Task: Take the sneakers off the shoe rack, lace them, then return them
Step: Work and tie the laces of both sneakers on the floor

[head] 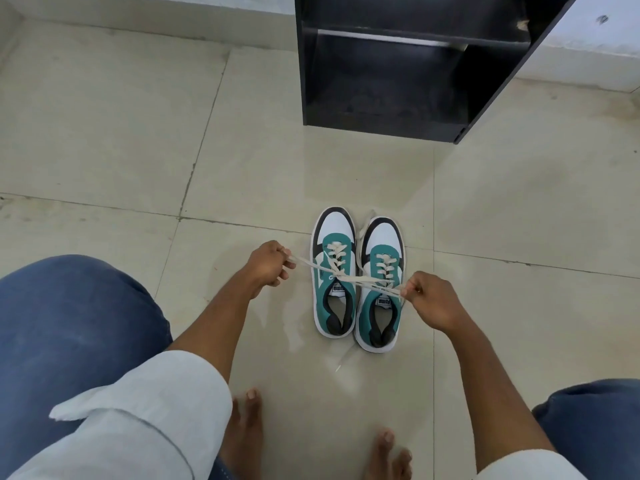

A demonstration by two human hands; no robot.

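Observation:
Two teal, white and black sneakers stand side by side on the tiled floor, toes pointing away from me: the left sneaker and the right sneaker. My left hand pinches one end of the left sneaker's cream lace, pulled out to the left. My right hand grips the other end, drawn taut across the right sneaker. The lace ends cross at the left sneaker's top eyelets. The right sneaker's lace trails loose on the floor.
A black shoe rack with bare shelves stands on the floor just beyond the sneakers. My knees in blue jeans and my bare feet frame the near floor. A white wall base runs along the back.

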